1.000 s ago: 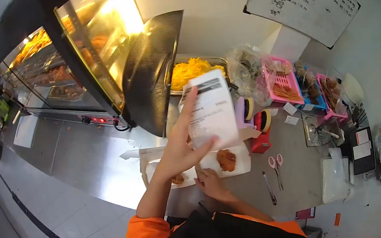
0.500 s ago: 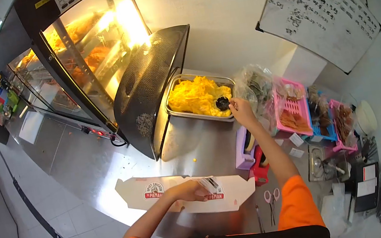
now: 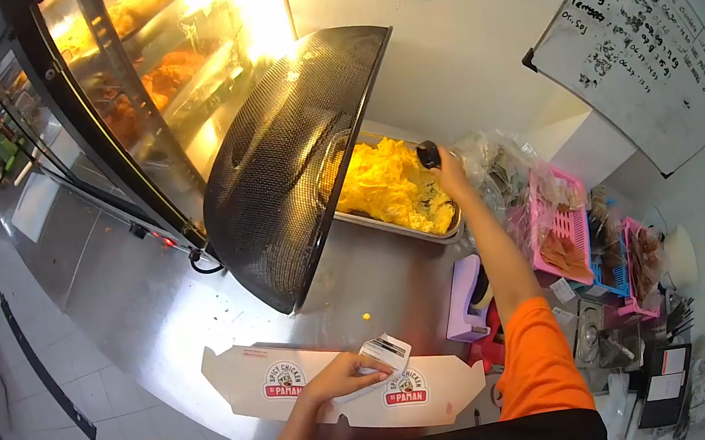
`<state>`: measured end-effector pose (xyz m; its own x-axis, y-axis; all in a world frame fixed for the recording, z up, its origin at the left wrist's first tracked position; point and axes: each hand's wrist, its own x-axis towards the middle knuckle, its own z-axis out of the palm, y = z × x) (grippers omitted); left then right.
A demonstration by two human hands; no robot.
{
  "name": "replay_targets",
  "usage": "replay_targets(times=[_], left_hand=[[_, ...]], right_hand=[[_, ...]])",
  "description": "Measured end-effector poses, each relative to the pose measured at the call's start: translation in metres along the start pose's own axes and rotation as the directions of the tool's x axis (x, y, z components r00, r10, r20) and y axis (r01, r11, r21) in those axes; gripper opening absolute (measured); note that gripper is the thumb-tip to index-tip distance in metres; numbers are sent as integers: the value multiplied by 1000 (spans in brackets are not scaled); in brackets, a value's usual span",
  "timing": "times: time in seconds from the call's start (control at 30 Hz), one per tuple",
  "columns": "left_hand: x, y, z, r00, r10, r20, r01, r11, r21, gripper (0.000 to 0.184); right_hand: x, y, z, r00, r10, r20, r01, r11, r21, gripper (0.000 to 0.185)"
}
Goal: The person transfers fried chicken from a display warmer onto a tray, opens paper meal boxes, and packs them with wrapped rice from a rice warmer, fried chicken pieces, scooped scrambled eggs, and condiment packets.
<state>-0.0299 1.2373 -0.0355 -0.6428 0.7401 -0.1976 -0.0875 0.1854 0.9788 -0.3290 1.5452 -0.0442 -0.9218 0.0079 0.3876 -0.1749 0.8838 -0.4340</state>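
Observation:
My right hand point(image 3: 451, 174) grips a small black scoop point(image 3: 428, 154) above the right end of a steel pan point(image 3: 415, 233). Lumpy yellow food that looks like rice point(image 3: 388, 179) fills much of the pan, and bare metal shows at its right end. Below, my left hand point(image 3: 348, 375) pinches a small white paper packet with dark print point(image 3: 385, 353). That hand is over a flat white cardboard box piece point(image 3: 251, 367) with "Spicy Chicken" logos. Part of the pan is hidden behind the curved black mesh panel.
A lit glass food warmer point(image 3: 163, 93) with its black panel point(image 3: 297, 164) stands at the left. Right of the pan are clear plastic bags point(image 3: 498, 172), a pink basket point(image 3: 569, 221) and a purple holder point(image 3: 465, 299). A whiteboard point(image 3: 645, 45) hangs on the wall.
My right hand has lifted and turned the scoop at the pan's right end. My left hand has tilted the paper packet more upright. The whole view has shifted.

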Motion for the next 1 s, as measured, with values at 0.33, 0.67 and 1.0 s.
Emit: replay_targets(times=[0.33,0.67,1.0], left_hand=[[1,3,0,997,59,-46,-57,997,44,22],[-3,5,4,989,45,-143,-47,999,-10,19],[-38,32,29,851,274,-448,-142,942,304,43]], right_hand=[[-36,-15,-10,865,-265,425,437,815,-380,50],[-34,-7,-19,844,61,533,-219,946,239,19],[-50,-14,-29,501,84,862,-778,-393,490,15]])
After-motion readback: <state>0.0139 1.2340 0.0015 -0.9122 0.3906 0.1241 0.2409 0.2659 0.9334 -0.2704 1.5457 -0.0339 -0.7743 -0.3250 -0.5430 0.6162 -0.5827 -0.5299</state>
